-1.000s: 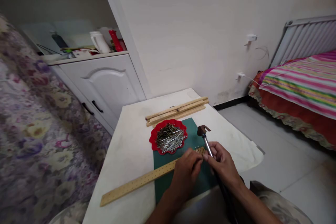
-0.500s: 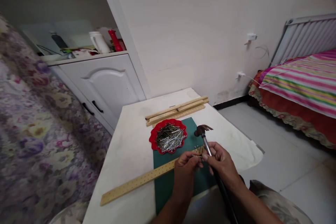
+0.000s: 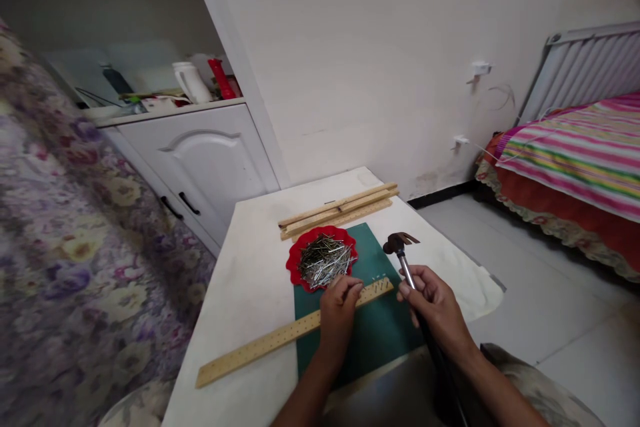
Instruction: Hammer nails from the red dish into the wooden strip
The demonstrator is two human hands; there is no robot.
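Observation:
My right hand is wrapped round a claw hammer, its head raised above the green mat's right side. My left hand is closed in a pinch over a perforated wooden strip; the nail in its fingertips is barely visible. Several nails stand upright in the strip's right end. The strip lies slanted, partly across a green cutting mat. Just beyond my left hand, a red scalloped bowl holds a heap of loose nails.
More wooden strips lie together near the far side of the white table. A white cabinet and a floral curtain are at left. A bed with a striped cover stands at right.
My hands have come apart from where they met around a nail. The left moved left and down onto the strip; the right shifted slightly right with the hammer.

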